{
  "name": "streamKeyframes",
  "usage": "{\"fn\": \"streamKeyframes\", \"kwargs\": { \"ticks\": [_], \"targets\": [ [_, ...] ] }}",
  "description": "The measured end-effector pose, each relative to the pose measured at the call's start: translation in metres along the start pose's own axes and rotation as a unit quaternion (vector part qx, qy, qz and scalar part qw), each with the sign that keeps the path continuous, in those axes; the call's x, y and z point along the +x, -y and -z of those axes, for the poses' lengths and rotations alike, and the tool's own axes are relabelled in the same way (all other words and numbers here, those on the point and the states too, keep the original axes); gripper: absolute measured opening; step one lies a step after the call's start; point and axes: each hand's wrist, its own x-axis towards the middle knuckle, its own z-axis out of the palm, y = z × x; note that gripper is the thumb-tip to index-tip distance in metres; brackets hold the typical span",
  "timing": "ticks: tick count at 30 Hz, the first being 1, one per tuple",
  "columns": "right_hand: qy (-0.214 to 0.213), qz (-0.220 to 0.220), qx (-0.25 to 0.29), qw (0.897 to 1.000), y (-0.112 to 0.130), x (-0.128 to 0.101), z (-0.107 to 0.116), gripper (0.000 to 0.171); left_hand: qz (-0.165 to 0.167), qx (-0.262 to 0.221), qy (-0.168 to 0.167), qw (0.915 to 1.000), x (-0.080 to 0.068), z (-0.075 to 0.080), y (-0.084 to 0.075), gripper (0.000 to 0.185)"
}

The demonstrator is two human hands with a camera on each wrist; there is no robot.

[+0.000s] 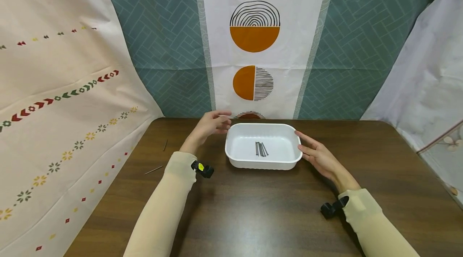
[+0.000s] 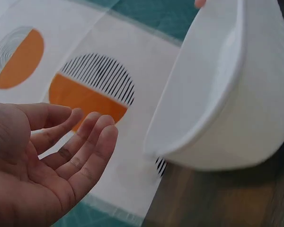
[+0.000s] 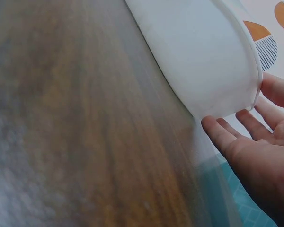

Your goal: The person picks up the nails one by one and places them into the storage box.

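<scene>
A white plastic tray (image 1: 236,156) stands on the dark wooden table (image 1: 253,208) near its far edge, with several dark nails (image 1: 261,149) lying together inside. My left hand (image 1: 213,123) hovers by the tray's far left corner, its fingers relaxed and holding nothing. The left wrist view shows that open palm (image 2: 52,165) a short way from the tray's wall (image 2: 217,109). My right hand (image 1: 316,154) lies flat beside the tray's right end, fingers straight, close to or just touching the rim (image 3: 213,61).
Two loose nails (image 1: 153,169) (image 1: 165,144) lie on the table at the left. Patterned cloths hang behind the table and along both sides. Bare wood stretches in front of the tray toward me.
</scene>
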Motion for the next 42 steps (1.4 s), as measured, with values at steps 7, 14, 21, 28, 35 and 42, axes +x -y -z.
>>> {"fn": "streamKeyframes", "kwargs": {
  "ticks": [7,14,21,28,35,42],
  "targets": [
    [0.005,0.000,0.006,1.000,-0.003,0.000,0.000,0.065,-0.004,0.009,-0.012,0.9999,-0.015,0.032,0.009,0.037],
    [0.008,-0.005,0.005,1.000,-0.005,0.001,-0.002,0.065,0.000,0.056,0.012,0.9984,-0.031,0.069,0.021,0.039],
    [0.006,0.002,0.005,1.000,-0.005,0.003,-0.002,0.065,0.009,0.136,0.043,0.9897,-0.048,0.102,0.024,0.041],
    [0.004,0.002,0.008,1.000,-0.004,0.002,-0.001,0.065,0.028,0.168,0.077,0.9825,-0.055,0.115,0.022,0.041],
    [0.004,0.002,0.008,1.000,-0.004,0.001,0.001,0.065,0.039,0.175,0.144,0.9731,-0.058,0.118,0.021,0.043],
    [0.002,0.002,0.007,1.000,-0.003,0.001,0.002,0.065,0.075,0.205,0.218,0.9513,-0.067,0.123,0.021,0.048]
  ]
}}
